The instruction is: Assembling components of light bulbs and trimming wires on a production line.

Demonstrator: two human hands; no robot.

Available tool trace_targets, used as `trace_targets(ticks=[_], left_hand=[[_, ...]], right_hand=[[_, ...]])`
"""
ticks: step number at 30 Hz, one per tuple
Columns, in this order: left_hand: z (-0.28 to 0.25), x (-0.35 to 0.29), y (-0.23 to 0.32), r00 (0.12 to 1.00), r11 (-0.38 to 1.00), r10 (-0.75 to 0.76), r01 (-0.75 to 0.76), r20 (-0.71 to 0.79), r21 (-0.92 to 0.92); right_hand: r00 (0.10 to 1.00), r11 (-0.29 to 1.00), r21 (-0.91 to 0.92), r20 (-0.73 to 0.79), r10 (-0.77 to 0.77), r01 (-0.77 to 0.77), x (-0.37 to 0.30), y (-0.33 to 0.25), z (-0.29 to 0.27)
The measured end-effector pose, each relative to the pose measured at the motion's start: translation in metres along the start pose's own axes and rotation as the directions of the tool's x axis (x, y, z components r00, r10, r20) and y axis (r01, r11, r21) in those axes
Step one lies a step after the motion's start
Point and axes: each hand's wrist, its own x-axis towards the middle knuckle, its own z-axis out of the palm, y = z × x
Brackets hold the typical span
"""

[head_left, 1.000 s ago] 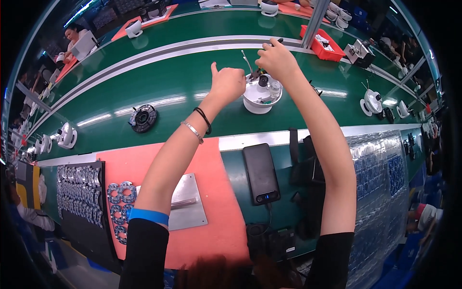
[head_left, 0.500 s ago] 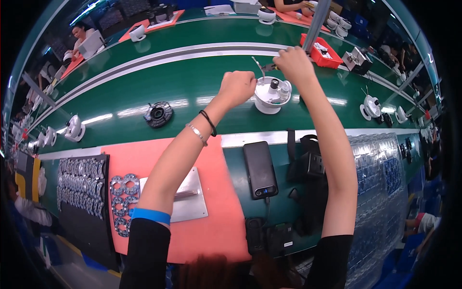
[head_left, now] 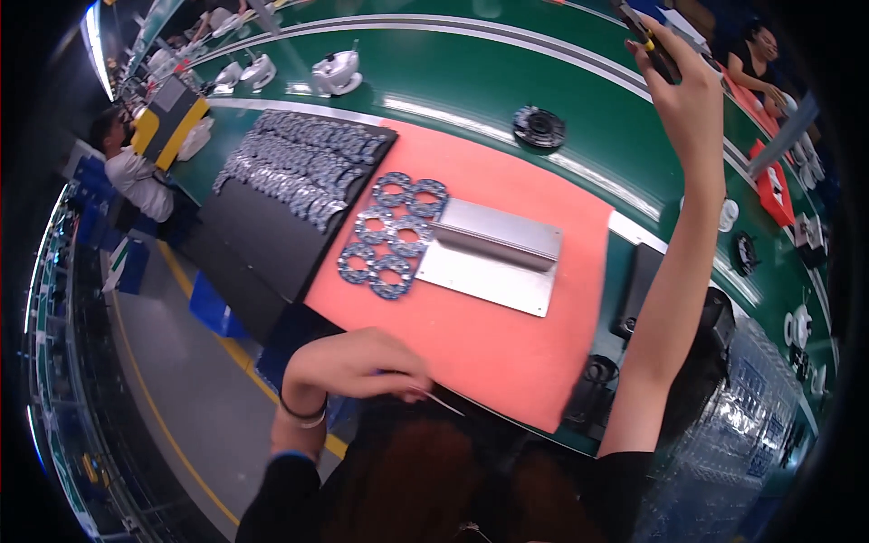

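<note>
Left hand (head_left: 358,365) is now withdrawn to lower left-centre — fingers curled, contents cannot be determined; right hand (head_left: 690,86), upper right, grips pliers (head_left: 640,30) — both off the white housing (head_left: 728,215).

The salmon mat (head_left: 502,362) looks smooth and matt. On it, the bracket (head_left: 493,290) is satin silver metal and the ring-shaped boards (head_left: 392,235) glint in spots. Left of it, the black panel (head_left: 249,271) looks matt. Beyond it, the green bench (head_left: 434,68) is smooth and glossy, the pliers (head_left: 637,24) dull and dark. Right of it lies shiny, crinkled clear plastic (head_left: 724,430).
</note>
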Motion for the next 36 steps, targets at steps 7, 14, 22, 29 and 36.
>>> trace_targets(ticks=[7,14,22,29,36], left_hand=[[0.053,-0.203,-0.135,0.464,0.787,-0.615,0.404,-0.637,-0.466],[0.008,-0.136,-0.047,0.569,0.666,-0.612,0.745,-0.549,0.029],[-0.134,0.005,-0.09,0.634,0.562,0.421,0.379,-0.649,0.735],[-0.182,0.034,-0.135,0.873,0.441,0.07,0.407,-0.483,0.8],[-0.193,0.029,-0.136,0.903,0.489,0.007,0.371,-0.429,0.789]], right_hand=[[0.961,0.863,0.476,-0.114,0.25,-0.168,-0.015,-0.097,0.024],[0.919,0.832,0.541,-0.252,0.304,-0.127,-0.042,-0.11,0.044],[0.882,0.775,0.584,-0.203,0.425,-0.239,-0.052,-0.106,0.04],[0.857,0.851,0.419,-0.26,0.445,-0.316,-0.06,-0.081,0.033],[0.85,0.835,0.426,-0.232,0.473,-0.348,-0.064,-0.066,0.037]])
